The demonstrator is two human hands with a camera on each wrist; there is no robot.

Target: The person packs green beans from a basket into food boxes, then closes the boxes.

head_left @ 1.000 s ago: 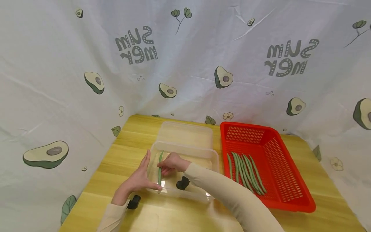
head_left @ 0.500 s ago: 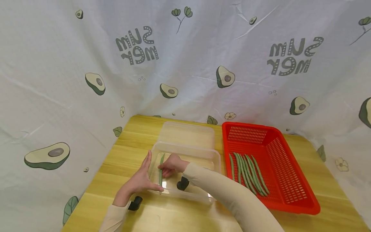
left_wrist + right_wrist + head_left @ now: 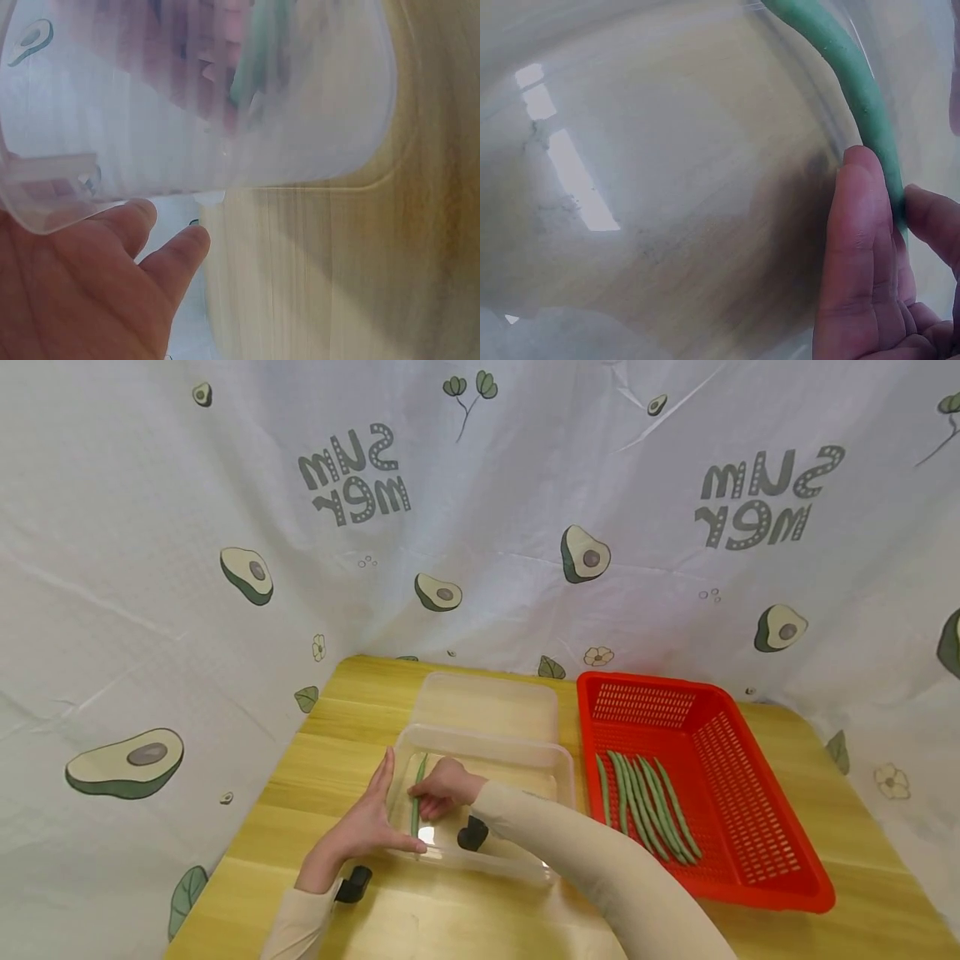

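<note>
A clear plastic container (image 3: 510, 745) sits on the wooden table. In it, along the left wall, lies one long green bean (image 3: 416, 822). My right hand (image 3: 447, 787) reaches in and pinches this bean between thumb and fingers; the right wrist view shows the bean curving away from the fingertips. My left hand (image 3: 367, 827) is at the container's front left corner, outside the left wall. Its fingers are straight and spread, the thumb lying at the front rim. Through the cloudy wall in the left wrist view, the right hand and bean look blurred.
A red plastic basket (image 3: 783, 814) stands to the right, holding several green beans (image 3: 651, 810) side by side. Behind the container lies a flat translucent lid (image 3: 487, 697). A white curtain (image 3: 495, 527) printed with avocados hangs behind the table (image 3: 315, 760).
The head view has shifted slightly, so the basket appears a little farther right. Both hands stay almost still, the right one keeping its pinch on the green bean.
</note>
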